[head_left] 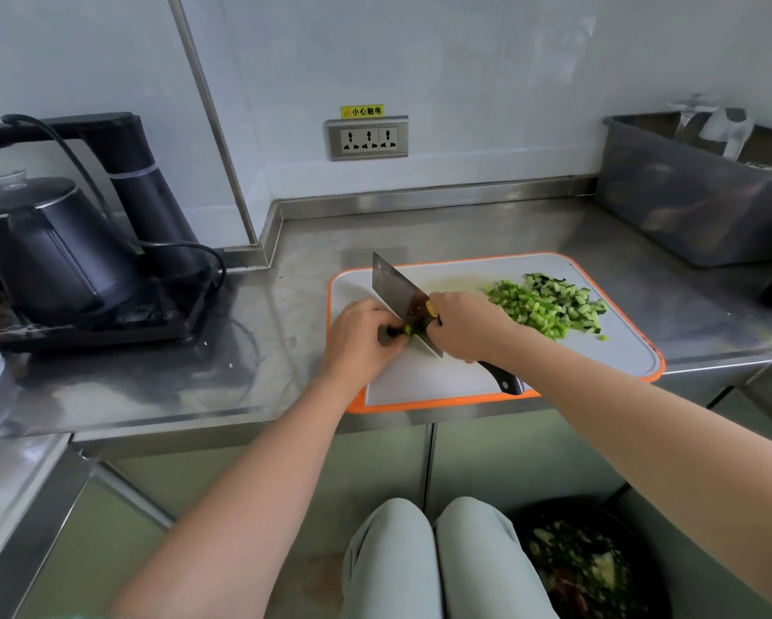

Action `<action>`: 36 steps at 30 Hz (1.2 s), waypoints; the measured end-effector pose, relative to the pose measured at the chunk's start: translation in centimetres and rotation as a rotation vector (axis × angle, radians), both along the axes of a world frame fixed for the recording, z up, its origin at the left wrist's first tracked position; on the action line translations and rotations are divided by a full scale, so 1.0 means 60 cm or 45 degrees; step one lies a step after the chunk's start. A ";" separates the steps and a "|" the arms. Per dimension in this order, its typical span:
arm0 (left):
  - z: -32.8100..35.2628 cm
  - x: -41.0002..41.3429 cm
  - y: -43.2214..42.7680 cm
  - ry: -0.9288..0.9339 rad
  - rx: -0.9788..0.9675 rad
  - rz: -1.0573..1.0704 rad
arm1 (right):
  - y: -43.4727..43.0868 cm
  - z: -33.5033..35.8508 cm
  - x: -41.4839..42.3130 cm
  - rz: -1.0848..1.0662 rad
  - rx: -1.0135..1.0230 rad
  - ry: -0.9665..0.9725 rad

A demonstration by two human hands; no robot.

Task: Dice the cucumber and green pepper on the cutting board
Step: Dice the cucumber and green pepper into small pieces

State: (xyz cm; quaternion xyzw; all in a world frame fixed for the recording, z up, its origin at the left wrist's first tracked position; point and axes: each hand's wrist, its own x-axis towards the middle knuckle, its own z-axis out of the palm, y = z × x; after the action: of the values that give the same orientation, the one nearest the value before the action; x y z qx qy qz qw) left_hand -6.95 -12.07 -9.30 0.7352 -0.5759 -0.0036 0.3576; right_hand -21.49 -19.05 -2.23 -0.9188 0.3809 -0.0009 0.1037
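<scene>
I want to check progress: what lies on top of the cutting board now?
On the cutting board lie diced green pepper and diced cucumber. The left hand holds a small green piece beside the knife, gripped by the right hand. Fingers cover most of it.

The cutting board (620, 346) is showing a pale grey-white face with a bright orange rim. The diced green pepper (527, 308) is looking light green, and the diced cucumber (564, 291) is showing dark green skin with pale flesh. The vegetable piece (405, 329) is showing bright green. The cleaver (393, 283) is showing a steel-grey blade, a round yellow label and a black handle. The kettle (49, 252) is looking matte black, the counter (263, 373) is shining silver, and the warning sticker (361, 111) is showing black characters on yellow.
</scene>
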 end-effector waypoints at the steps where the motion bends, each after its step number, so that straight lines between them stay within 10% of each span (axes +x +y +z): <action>1: 0.001 -0.001 0.001 -0.003 0.001 -0.002 | 0.002 -0.004 0.004 -0.018 -0.014 -0.024; 18: 0.011 -0.003 0.022 -0.232 0.004 0.293 | -0.011 -0.009 -0.002 -0.073 0.099 -0.167; 36: 0.003 -0.001 0.007 -0.199 -0.006 -0.004 | 0.005 -0.011 0.019 -0.137 0.097 -0.102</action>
State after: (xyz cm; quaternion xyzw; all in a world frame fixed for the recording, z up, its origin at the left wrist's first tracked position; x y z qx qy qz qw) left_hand -7.01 -11.65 -9.09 0.7314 -0.6032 0.0548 0.3133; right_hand -20.37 -18.75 -2.87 -0.8916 0.4250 -0.0289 0.1537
